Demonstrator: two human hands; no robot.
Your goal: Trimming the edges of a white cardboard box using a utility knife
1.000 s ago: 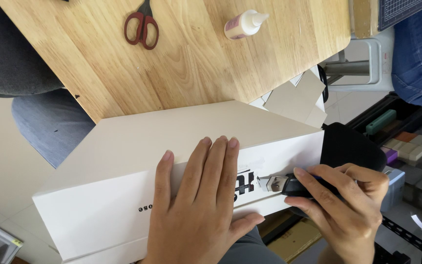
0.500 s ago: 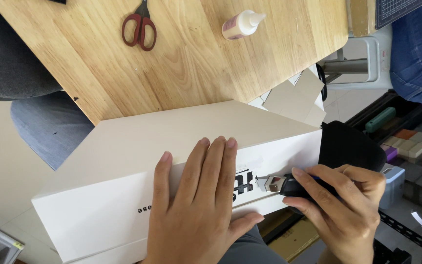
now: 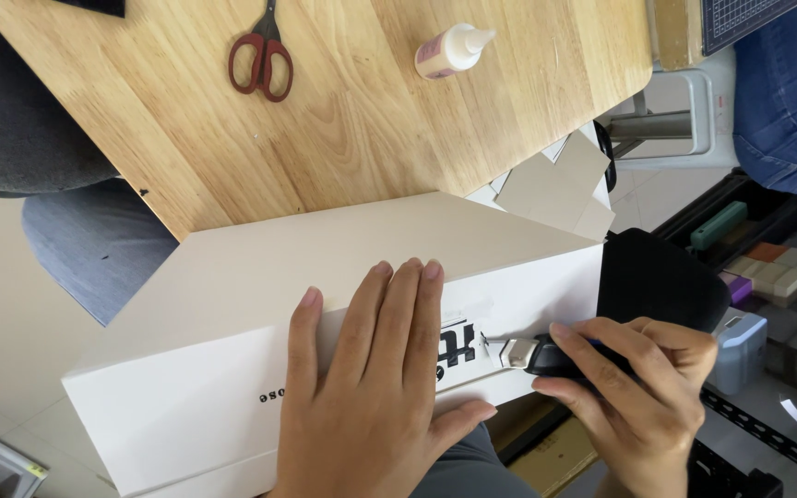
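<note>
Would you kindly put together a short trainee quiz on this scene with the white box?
1. True or false: the left hand lies flat on the white box.
2. What does the right hand hold against the box?
A. scissors
B. a utility knife
C. a glue bottle
3. Which two items lie on the wooden table beyond the box?

Key:
1. True.
2. B, the utility knife, its blade tip at the box's label.
3. The red scissors and the glue bottle.
</note>
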